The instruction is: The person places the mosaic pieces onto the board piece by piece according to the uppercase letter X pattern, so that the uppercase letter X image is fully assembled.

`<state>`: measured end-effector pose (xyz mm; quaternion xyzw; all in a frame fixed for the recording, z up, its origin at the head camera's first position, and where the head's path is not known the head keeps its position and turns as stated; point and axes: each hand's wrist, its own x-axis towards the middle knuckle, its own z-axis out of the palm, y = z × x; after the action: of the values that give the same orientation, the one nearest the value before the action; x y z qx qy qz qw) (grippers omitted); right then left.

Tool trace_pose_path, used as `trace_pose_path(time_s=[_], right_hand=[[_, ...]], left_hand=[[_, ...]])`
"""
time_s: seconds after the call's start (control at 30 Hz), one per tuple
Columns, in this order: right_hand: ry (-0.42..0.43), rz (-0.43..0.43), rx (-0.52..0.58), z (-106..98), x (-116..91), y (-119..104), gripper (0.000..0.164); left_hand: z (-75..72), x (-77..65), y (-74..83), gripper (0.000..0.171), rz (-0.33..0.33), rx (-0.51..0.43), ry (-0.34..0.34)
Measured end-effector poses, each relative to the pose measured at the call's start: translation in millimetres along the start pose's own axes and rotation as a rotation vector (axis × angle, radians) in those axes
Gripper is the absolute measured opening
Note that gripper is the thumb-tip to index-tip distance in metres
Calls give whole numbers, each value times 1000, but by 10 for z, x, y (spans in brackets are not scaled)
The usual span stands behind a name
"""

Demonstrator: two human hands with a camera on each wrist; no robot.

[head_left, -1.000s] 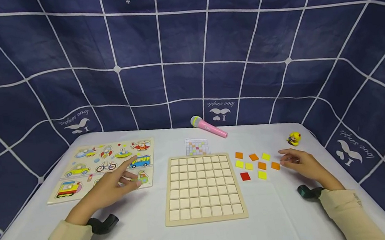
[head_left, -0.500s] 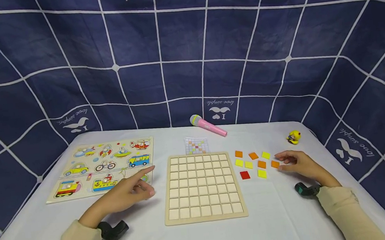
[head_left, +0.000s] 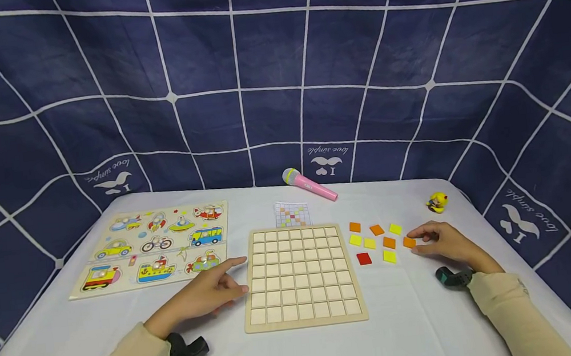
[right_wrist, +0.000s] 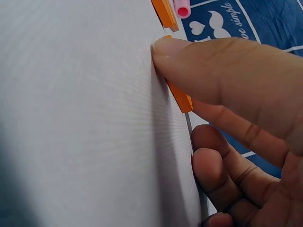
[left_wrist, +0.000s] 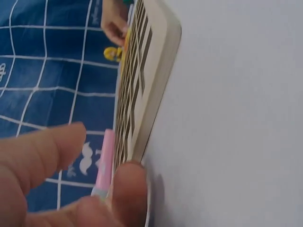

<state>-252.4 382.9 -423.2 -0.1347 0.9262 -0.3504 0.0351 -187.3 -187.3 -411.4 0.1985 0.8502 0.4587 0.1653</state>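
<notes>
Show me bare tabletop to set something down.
Free: white tablecloth between wooden grid board and right sleeve, nearside of the colored tiles; also between pink microphone and yellow figurine. Crowded: between board and right hand, where tiles cluster.

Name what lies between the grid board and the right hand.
Head view: four yellow tiles, one red tile and four orange tiles, the rightmost touching the right hand.

it's a curtained booth, its table toy-laden.
</notes>
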Motion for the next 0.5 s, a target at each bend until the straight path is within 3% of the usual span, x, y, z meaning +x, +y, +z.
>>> trace_pose_path(time_s=[0.2, 0.5], right_hand=[[1, -7, -4, 7, -2, 11, 35], [39, 23, -19, 27, -8, 0, 31]], left_hand=[[109, 43, 17, 82, -70, -28, 12], [164, 55, -17, 91, -66, -73, 3]])
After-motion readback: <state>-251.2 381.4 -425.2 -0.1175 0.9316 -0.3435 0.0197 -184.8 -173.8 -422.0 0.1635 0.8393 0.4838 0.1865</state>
